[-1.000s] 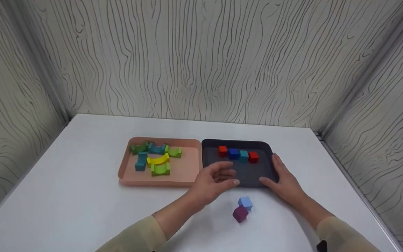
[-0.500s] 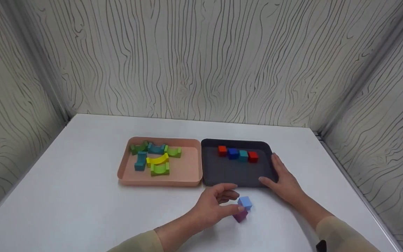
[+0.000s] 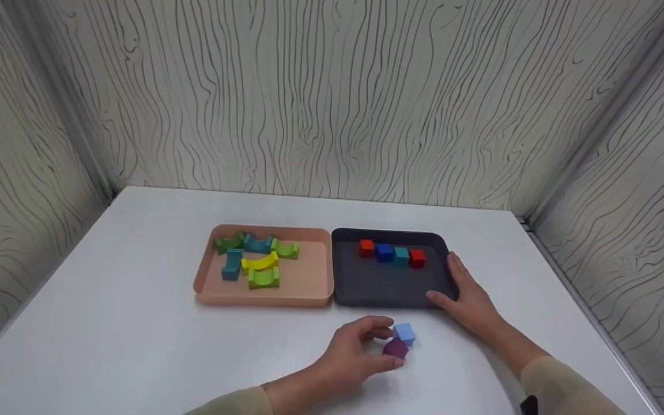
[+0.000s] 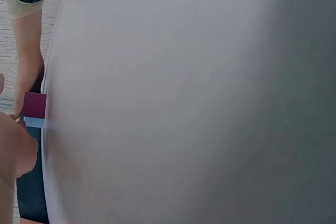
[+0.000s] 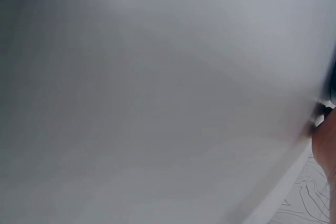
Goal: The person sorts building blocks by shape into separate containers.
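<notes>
Purple cube [image 3: 395, 349] on white table [image 3: 136, 323], touching light-blue cube [image 3: 404, 332], just before dark tray [image 3: 389, 285]. Your left hand [image 3: 358, 353] pinches it, thumb and fingers curled round. Your right hand [image 3: 470, 301] rests flat-fingered against tray corner, likely steadying it.

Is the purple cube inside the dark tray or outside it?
Outside. The purple cube lies on the white table before the dark tray, pinched by the left hand.
</notes>
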`<state>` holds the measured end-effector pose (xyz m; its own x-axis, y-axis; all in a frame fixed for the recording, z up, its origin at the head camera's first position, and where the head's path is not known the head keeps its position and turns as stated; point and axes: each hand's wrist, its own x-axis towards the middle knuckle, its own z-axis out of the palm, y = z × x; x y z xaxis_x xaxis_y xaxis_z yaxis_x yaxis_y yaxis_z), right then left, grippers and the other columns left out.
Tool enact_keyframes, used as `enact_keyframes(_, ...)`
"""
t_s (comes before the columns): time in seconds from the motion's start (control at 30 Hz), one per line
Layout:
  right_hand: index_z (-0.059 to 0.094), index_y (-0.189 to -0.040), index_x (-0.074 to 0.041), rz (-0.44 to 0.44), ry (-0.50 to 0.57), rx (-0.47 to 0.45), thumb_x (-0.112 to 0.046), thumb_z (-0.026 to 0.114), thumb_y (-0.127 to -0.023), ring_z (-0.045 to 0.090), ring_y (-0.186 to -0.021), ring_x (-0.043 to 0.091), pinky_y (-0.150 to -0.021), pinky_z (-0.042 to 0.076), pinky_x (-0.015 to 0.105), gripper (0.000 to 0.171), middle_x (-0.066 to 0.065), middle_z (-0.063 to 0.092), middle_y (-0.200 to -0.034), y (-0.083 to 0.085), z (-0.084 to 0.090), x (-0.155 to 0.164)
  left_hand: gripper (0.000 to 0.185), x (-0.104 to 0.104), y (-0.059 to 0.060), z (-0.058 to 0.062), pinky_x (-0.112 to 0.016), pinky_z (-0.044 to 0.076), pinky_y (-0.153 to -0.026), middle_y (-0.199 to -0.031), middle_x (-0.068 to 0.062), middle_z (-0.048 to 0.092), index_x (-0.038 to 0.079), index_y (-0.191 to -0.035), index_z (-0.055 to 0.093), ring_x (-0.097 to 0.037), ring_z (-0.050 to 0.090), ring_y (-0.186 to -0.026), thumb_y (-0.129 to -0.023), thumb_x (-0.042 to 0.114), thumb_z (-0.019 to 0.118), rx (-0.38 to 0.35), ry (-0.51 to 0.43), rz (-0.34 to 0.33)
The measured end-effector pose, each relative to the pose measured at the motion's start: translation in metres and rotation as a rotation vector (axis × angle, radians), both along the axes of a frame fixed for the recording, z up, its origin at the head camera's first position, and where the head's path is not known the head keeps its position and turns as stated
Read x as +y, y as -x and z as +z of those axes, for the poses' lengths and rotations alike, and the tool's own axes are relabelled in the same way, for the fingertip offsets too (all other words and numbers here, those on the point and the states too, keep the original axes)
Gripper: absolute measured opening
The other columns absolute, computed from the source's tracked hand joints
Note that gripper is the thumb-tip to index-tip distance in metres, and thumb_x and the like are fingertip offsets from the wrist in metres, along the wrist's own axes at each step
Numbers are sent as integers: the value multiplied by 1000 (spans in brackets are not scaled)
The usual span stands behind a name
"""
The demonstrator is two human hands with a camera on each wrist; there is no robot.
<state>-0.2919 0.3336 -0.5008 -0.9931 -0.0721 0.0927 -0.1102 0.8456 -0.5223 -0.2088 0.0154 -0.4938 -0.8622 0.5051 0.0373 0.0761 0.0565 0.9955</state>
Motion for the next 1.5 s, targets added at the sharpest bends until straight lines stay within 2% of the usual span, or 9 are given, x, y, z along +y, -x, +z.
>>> enact_keyframes(0.43, 6, -172, -11, 1, 4, -16, -66, 67, -96, 9, -161, 44, -125, 15, 66, 112, 16, 5, -178, 0, 1, 0, 52, 5, 0, -8, -38, 50, -109, -114, 13, 72, 21, -132, 70, -7, 64, -112, -85, 15, 92, -16, 26, 20)
enact_keyframes(0.7, 8, -171, -8, 3, -15, 7, -66, 67, -96, 10, -161, 43, -125, 17, 64, 111, 17, 7, -177, 1, -3, 1, 47, 7, -1, -11, -33, 51, -107, -118, 15, 70, 20, -127, 72, -10, 64, -115, -85, 19, 93, 59, 82, 47)
enact_keyframes(1.13, 7, -171, -9, 2, -21, -1, -67, 66, -97, 10, -161, 44, -125, 17, 65, 111, 16, 6, -178, 2, -2, 1, 53, 11, -1, -12, -37, 50, -111, -117, 19, 67, 25, -131, 70, -3, 62, -115, -84, 14, 93, 47, 157, 58)
enact_keyframes(1.37, 7, -171, -9, 6, -12, -7, -67, 66, -96, 10, -161, 43, -126, 16, 64, 112, 15, 5, -178, 2, -1, 1, 51, 12, -2, -12, -32, 50, -109, -116, 19, 67, 21, -131, 71, -1, 61, -114, -85, 10, 91, 96, 182, 55)
enact_keyframes(1.5, 7, -171, -9, 13, -6, 5, -65, 67, -97, 10, -161, 44, -126, 17, 64, 111, 16, 6, -178, 1, -1, 1, 49, 12, -3, -13, -33, 50, -110, -117, 18, 67, 19, -131, 71, -2, 61, -115, -86, 10, 89, 128, 188, 62)
